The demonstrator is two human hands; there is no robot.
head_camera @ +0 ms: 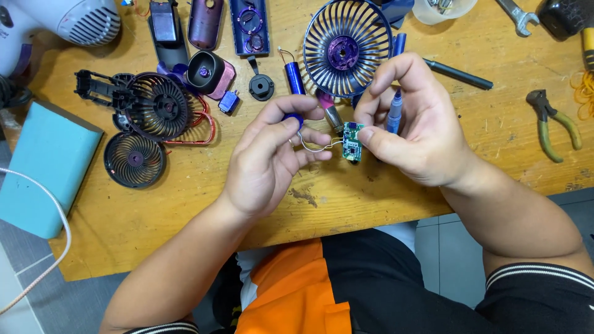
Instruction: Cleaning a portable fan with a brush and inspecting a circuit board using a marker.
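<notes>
Over the scuffed wooden bench (383, 204), the right hand (414, 130) pinches a small green circuit board (352, 141), the left hand (272, 154) its thin wires (312, 147).

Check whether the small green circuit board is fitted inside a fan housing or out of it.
Out. The green circuit board is held in the air between both hands, pinched by the right hand; its thin wires run to the left hand.

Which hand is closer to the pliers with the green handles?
Right. The right hand is just beside the pliers; the left hand is farther away, across the small green circuit board.
</notes>
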